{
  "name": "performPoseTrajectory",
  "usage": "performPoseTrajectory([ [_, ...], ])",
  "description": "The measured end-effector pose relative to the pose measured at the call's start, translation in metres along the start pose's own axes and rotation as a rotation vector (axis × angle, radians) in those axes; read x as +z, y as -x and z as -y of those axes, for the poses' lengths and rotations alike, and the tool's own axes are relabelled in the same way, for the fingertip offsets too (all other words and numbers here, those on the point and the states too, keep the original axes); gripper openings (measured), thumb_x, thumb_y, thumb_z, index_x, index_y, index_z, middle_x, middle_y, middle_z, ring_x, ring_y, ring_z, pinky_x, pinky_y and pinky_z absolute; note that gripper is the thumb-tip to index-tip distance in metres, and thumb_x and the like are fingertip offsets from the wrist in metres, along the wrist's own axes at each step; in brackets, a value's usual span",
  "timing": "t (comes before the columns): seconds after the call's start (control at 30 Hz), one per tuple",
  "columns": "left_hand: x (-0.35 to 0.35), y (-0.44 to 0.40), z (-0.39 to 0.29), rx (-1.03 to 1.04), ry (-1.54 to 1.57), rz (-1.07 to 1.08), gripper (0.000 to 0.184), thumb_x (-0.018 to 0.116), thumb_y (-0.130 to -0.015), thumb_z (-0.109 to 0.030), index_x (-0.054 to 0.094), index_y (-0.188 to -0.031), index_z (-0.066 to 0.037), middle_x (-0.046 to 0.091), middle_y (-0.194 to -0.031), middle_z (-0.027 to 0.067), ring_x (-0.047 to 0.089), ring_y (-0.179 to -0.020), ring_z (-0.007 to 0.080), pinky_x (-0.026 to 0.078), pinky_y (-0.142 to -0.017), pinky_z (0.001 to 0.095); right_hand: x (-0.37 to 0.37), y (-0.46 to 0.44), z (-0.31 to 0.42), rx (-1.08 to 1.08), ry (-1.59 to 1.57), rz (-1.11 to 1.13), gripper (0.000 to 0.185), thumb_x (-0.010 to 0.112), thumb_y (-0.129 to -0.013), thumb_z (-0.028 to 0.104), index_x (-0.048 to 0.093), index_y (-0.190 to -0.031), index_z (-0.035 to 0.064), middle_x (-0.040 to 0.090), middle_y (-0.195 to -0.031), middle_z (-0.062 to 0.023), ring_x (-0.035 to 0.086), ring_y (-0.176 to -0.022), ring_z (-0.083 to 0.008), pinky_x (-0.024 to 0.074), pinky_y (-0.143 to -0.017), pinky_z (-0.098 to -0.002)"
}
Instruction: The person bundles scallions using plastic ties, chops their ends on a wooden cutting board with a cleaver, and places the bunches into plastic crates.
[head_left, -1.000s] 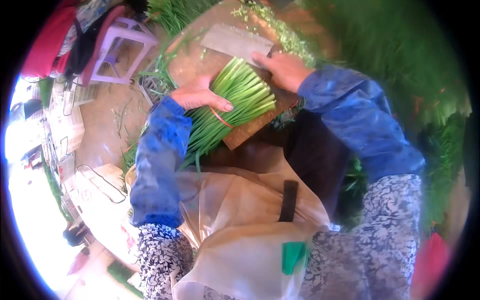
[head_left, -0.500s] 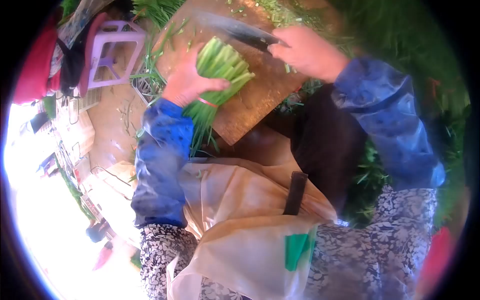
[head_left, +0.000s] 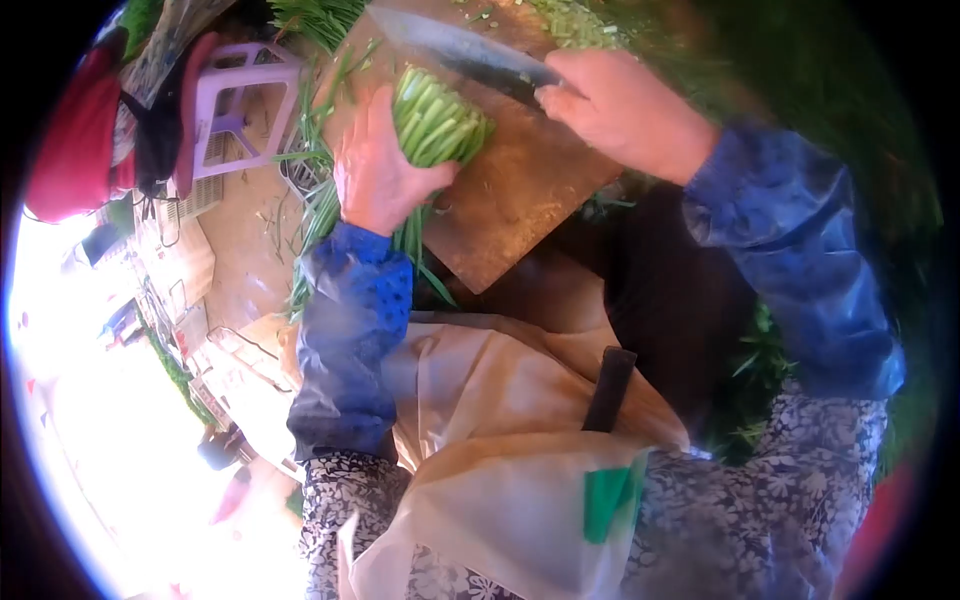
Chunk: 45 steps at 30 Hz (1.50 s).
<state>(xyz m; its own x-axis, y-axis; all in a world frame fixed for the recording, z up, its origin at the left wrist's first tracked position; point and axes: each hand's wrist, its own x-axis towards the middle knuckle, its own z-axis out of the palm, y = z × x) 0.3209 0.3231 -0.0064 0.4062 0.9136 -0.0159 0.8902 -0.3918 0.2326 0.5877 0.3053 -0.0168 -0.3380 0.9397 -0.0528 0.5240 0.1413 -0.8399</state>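
Note:
My left hand (head_left: 385,170) is wrapped round a bunch of green vegetable stalks (head_left: 437,120), their cut ends turned up and to the right. Its long thin leaves hang below my wrist. The bunch is over a brown wooden chopping board (head_left: 520,195), against its left side. In my right hand (head_left: 625,105) is the dark handle of a large kitchen knife (head_left: 455,48). The broad blade points left, above the board and just beyond the stalk ends, apart from them. Parts of the fingers on the handle are hidden.
Chopped green bits (head_left: 580,25) lie at the board's far edge. Loose greens (head_left: 318,205) lie along its left side. A purple plastic stool (head_left: 245,105) stands at the left, beside someone in red clothing (head_left: 75,150). A pale apron (head_left: 500,400) covers my lap.
My left hand has turned round the bunch, so the stalk ends face up more and the red band is covered. The knife blade has stopped blurring; my right hand has barely moved.

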Motion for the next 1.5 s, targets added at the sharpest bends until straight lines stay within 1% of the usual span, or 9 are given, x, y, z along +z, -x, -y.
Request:
performPoseTrajectory([
  [0.53, 0.004, -0.009, 0.011, -0.059, 0.002, -0.001, 0.095, 0.083, -0.054, -0.036, 0.043, -0.133, -0.002, 0.053, -0.126, 0.0274, 0.055, -0.109, 0.0430, 0.044, -0.093, 0.0497, 0.047, -0.050, 0.007, -0.064, 0.247, 0.019, 0.024, 0.053, -0.088, 0.023, 0.057, -0.089, -0.0014, 0.060, -0.078, -0.0257, 0.058, -0.077, -0.0455, 0.0453, -0.068, -0.0525],
  [0.63, 0.006, -0.002, 0.008, -0.075, 0.066, -0.036, 0.100, 0.085, -0.051, -0.041, 0.042, -0.133, -0.003, 0.051, -0.127, 0.0269, 0.053, -0.111, 0.0422, 0.041, -0.094, 0.0524, 0.040, -0.045, 0.006, -0.154, 0.509, 0.006, 0.025, 0.054, -0.088, 0.017, 0.056, -0.110, 0.0046, 0.062, -0.080, -0.0225, 0.061, -0.076, -0.0419, 0.0477, -0.065, -0.0507],
  [0.7, 0.007, 0.003, 0.005, -0.072, 0.062, -0.095, 0.102, 0.086, -0.050, -0.044, 0.042, -0.132, -0.003, 0.051, -0.127, 0.0249, 0.052, -0.113, 0.0418, 0.040, -0.095, 0.0527, 0.037, -0.036, 0.003, -0.176, 0.733, -0.058, 0.051, 0.054, -0.086, 0.009, 0.045, -0.136, 0.0136, 0.062, -0.086, -0.0184, 0.063, -0.074, -0.0373, 0.0505, -0.063, -0.0470],
  [0.8, -0.001, 0.008, -0.009, -0.102, 0.039, -0.130, 0.104, 0.088, -0.048, -0.047, 0.043, -0.130, -0.003, 0.054, -0.122, 0.0189, 0.050, -0.113, 0.0409, 0.039, -0.095, 0.0513, 0.022, -0.027, -0.008, -0.161, 0.830, -0.077, 0.057, 0.053, -0.084, 0.006, 0.043, -0.139, 0.0163, 0.062, -0.088, -0.0154, 0.064, -0.073, -0.0368, 0.0510, -0.063, -0.0458],
  [1.03, -0.004, 0.015, -0.018, -0.040, 0.012, -0.205, 0.099, 0.089, -0.049, -0.040, 0.044, -0.129, -0.003, 0.055, -0.117, 0.0163, 0.053, -0.107, 0.0370, 0.041, -0.089, 0.0467, 0.042, -0.018, -0.006, -0.195, 0.904, -0.096, 0.048, 0.057, -0.083, 0.011, 0.050, -0.131, 0.0106, 0.063, -0.086, -0.0179, 0.067, -0.070, -0.0333, 0.0539, -0.058, -0.0455],
  [1.1, -0.006, 0.015, -0.019, -0.094, 0.033, -0.068, 0.102, 0.087, -0.052, -0.041, 0.042, -0.135, -0.002, 0.050, -0.130, 0.0182, 0.048, -0.118, 0.0387, 0.039, -0.096, 0.0484, 0.040, -0.024, 0.004, -0.169, 0.903, -0.077, 0.046, 0.058, -0.083, 0.013, 0.052, -0.128, 0.0099, 0.064, -0.087, -0.0173, 0.067, -0.074, -0.0339, 0.0543, -0.062, -0.0452],
  [1.17, 0.001, 0.017, -0.016, -0.063, 0.009, -0.153, 0.098, 0.088, -0.051, -0.038, 0.043, -0.130, -0.003, 0.053, -0.121, 0.0168, 0.051, -0.110, 0.0373, 0.040, -0.090, 0.0468, 0.028, -0.037, 0.022, -0.324, 0.458, -0.314, 0.037, 0.062, -0.084, 0.011, 0.060, -0.120, 0.0082, 0.064, -0.094, -0.0155, 0.066, -0.080, -0.0326, 0.0528, -0.068, -0.0396],
  [1.27, 0.010, 0.017, -0.014, -0.008, -0.023, -0.249, 0.093, 0.088, -0.050, -0.035, 0.044, -0.126, -0.003, 0.055, -0.112, 0.0151, 0.055, -0.101, 0.0355, 0.042, -0.083, 0.0452, 0.029, -0.059, 0.041, -0.404, 0.067, -0.125, 0.027, 0.062, -0.084, 0.009, 0.064, -0.111, 0.0045, 0.064, -0.095, -0.0148, 0.063, -0.082, -0.0314, 0.0510, -0.071, -0.0373],
  [1.5, 0.008, 0.017, -0.012, -0.043, -0.008, -0.234, 0.101, 0.087, -0.049, -0.041, 0.045, -0.133, -0.004, 0.055, -0.123, 0.0179, 0.049, -0.120, 0.0395, 0.041, -0.094, 0.0482, 0.035, -0.071, 0.042, -0.706, 0.561, -0.149, 0.011, 0.064, -0.081, 0.008, 0.058, -0.090, 0.0073, 0.056, -0.079, -0.0117, 0.059, -0.072, -0.0324, 0.0477, -0.061, -0.0400],
])
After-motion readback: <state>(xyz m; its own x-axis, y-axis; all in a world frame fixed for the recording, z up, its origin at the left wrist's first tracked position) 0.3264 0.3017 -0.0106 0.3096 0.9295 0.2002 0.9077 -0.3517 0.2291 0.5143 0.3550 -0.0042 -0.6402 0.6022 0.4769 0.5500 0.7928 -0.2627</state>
